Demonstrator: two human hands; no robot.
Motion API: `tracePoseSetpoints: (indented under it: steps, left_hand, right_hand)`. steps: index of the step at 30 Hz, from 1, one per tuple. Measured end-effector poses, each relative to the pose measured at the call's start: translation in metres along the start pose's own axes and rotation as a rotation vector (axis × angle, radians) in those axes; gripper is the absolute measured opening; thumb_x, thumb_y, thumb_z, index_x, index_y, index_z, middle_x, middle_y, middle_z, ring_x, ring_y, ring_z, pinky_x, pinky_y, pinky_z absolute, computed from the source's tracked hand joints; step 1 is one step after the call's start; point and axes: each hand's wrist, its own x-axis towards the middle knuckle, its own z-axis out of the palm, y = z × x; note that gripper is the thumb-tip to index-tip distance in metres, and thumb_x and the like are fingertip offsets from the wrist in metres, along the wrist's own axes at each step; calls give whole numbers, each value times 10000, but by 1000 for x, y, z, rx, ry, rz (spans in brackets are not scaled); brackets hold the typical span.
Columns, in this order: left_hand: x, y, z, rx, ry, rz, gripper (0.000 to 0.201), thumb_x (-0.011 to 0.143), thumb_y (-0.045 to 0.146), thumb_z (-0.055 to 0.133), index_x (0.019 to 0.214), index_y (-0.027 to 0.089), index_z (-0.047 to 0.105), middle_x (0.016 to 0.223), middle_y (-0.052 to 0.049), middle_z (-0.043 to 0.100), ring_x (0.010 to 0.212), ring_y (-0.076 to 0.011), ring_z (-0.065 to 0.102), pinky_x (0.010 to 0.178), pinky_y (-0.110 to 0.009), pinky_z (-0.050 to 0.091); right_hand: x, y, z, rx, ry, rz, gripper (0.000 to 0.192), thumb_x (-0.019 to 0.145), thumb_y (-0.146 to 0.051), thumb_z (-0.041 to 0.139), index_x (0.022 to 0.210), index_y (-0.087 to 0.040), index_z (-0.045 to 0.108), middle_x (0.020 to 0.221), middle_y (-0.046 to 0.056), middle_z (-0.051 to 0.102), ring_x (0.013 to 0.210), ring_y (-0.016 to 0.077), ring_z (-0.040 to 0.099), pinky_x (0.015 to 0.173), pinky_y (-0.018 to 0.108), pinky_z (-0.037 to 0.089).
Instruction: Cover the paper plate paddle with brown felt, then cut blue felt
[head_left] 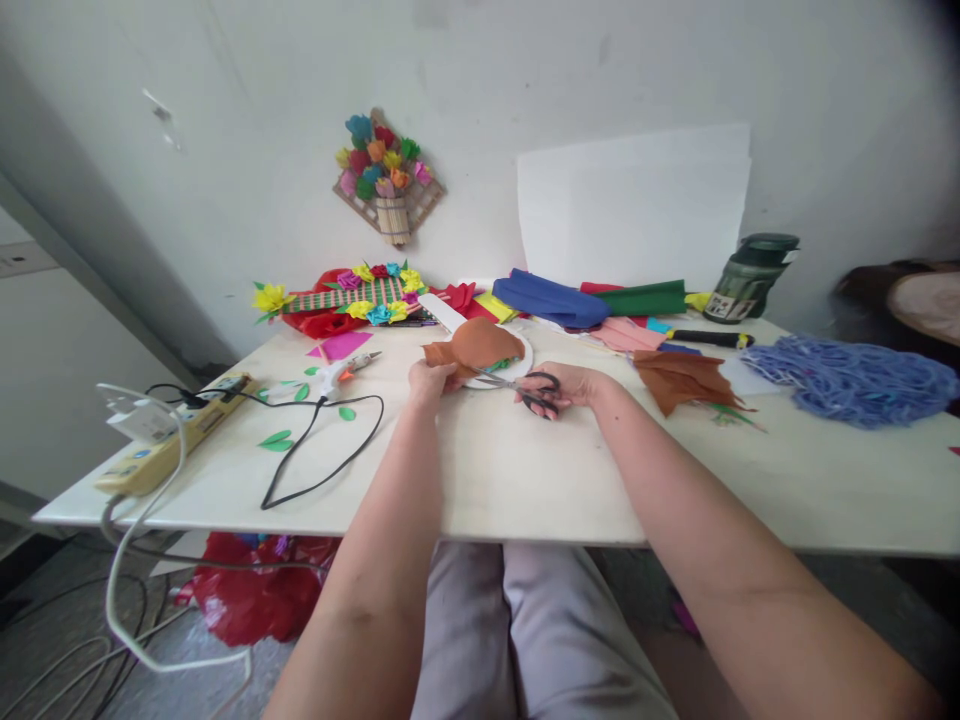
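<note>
Cutting: your scissors [525, 384] lie with their long axis left to right, blades pointing left at the brown felt [474, 348], which sits just left of your right hand [568, 386].
Felt: at the table's [525, 470] middle, draped over a white plate [523, 352], its left edge bunched.
Left hand [429, 381]: fingers closed, pinching that left edge; it touches the felt directly.
Right hand: fingers curled through the black handles, gripping the scissors; blades look slightly parted, tips at the felt's near edge.
Nearer hand: the left one is on the felt, while the right reaches it only through the blades.
Around: glue gun [341, 375] to the left, more brown felt scraps [682, 380] to the right.
</note>
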Motion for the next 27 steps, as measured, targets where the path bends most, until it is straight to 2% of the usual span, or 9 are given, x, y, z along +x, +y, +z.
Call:
tracePoseSetpoints:
  steps: [5, 12, 21, 27]
  left_hand:
    - [0, -2, 1, -135, -50, 28, 269, 626, -19, 654, 863, 82, 581, 681, -60, 648, 538, -161, 635, 538, -282, 553]
    - [2, -5, 1, -177, -38, 35, 287, 608, -35, 663, 852, 85, 572, 700, -53, 654, 530, -148, 632, 545, -272, 565]
    - [1, -2, 1, -115, 32, -29, 268, 644, -56, 622, 873, 74, 574, 624, -35, 631, 467, -133, 610, 518, -246, 548]
    - [5, 0, 3, -37, 86, -89, 291, 656, -35, 647, 917, 82, 593, 612, -22, 617, 487, -134, 617, 539, -244, 546]
  right_hand:
    - [2, -1, 3, 19, 17, 18, 392, 811, -461, 581, 878, -74, 586, 542, 41, 614, 375, 89, 545, 252, 133, 251]
    - [9, -2, 5, 76, 17, 31, 376, 831, -449, 571, 886, -77, 581, 548, 49, 626, 383, 91, 558, 243, 124, 237]
    - [13, -1, 5, 58, 19, 47, 437, 792, -514, 600, 885, -88, 584, 577, 54, 642, 405, 96, 578, 238, 123, 266]
    - [18, -3, 7, 71, 33, 67, 466, 799, -543, 579, 885, -86, 581, 589, 49, 635, 407, 76, 563, 234, 112, 237]
